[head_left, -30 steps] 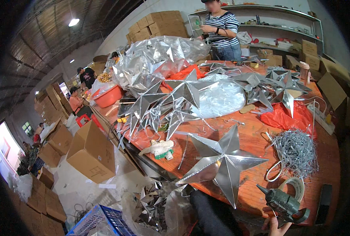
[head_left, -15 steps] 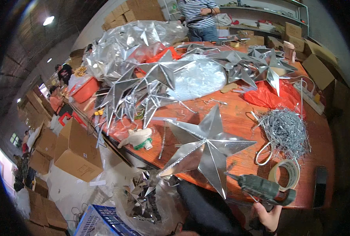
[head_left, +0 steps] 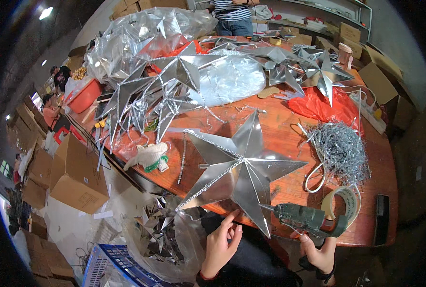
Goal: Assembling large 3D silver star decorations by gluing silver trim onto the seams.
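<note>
A large silver five-pointed star lies on the red-brown table, its lower points reaching over the front edge. Silver beaded trim runs along two ridges on its left side. My right hand is closed around the grip of a dark green glue gun, whose nozzle points left at the star's lowest arm. Just below the star is my left hand, fingers half bent and apart, with nothing visible in it. A short silver strand lies left of the star.
Silver tinsel, a tape roll and a black phone lie at right. More silver stars are piled beyond, beside a white glove. Below stand a bag of star pieces and a blue crate.
My left hand has come into view from below and risen toward the star's lower edge. The glue gun has moved slightly nearer the star. The whole view has shifted a little.
</note>
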A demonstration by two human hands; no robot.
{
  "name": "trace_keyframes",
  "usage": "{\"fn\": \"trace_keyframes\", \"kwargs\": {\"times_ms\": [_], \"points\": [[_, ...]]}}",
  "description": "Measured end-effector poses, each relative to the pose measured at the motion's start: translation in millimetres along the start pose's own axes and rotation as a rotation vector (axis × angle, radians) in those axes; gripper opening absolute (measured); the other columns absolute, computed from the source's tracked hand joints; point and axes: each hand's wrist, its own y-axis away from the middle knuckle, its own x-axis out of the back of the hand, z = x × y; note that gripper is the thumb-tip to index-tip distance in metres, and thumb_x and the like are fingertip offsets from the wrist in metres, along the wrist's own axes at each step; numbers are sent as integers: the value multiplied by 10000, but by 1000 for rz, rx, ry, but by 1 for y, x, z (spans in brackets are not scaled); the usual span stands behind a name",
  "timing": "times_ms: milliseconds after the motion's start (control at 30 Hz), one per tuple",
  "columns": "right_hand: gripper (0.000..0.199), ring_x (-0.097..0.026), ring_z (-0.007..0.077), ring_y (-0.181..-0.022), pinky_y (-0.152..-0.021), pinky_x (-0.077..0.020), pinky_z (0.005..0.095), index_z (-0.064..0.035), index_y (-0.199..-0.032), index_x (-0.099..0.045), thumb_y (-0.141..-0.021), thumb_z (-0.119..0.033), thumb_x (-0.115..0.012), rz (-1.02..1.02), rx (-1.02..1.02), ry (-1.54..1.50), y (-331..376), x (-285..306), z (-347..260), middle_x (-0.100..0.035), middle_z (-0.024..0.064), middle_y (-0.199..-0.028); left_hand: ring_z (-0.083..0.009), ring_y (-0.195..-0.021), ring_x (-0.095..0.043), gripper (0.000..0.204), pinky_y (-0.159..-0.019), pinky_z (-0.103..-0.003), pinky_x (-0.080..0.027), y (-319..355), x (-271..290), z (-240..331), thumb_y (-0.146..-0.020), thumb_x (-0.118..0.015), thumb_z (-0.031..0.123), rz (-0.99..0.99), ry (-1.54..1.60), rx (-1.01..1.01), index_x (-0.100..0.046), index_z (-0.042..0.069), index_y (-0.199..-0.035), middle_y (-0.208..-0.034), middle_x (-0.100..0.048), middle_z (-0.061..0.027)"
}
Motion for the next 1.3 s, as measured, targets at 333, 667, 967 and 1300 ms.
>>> {"fn": "trace_keyframes", "kwargs": {"times_ms": [333,667,967,1300], "points": [[340,-603,162,-763,-678,-480,265,49,-1043,-459,-765,-22,-643,36,-58,-8,-1,-4,-6,-593,120,-913,-175,-509,-521,376,-498,-276,-430,-4,-9,-12,-821,-573,48,46,-85,-89,-459,16,-1178,-628,-530,-82],[348,-612,165,-761,-678,-485,269,55,-1046,-453,-761,-13,-640,68,-9,48,3,3,-3,-598,124,-894,-194,-530,-534,368,-512,-289,-443,-4,-14,-12,-816,-580,55,97,-119,-148,-475,17,-1167,-670,-556,-103],[394,-560,168,-815,-748,-439,294,8,-1037,-469,-711,-27,-689,23,-60,62,22,21,3,-591,91,-896,-199,-539,-535,356,-519,-292,-445,5,-13,-23,-813,-584,51,106,-111,-57,-489,11,-1154,-671,-546,-106],[439,-588,170,-781,-731,-450,297,30,-993,-471,-656,-82,-730,18,-164,-29,42,43,9,-614,124,-857,-204,-542,-551,394,-521,-291,-444,3,-17,-28,-797,-573,13,121,-112,-89,-462,15,-1175,-654,-561,-99]]}}
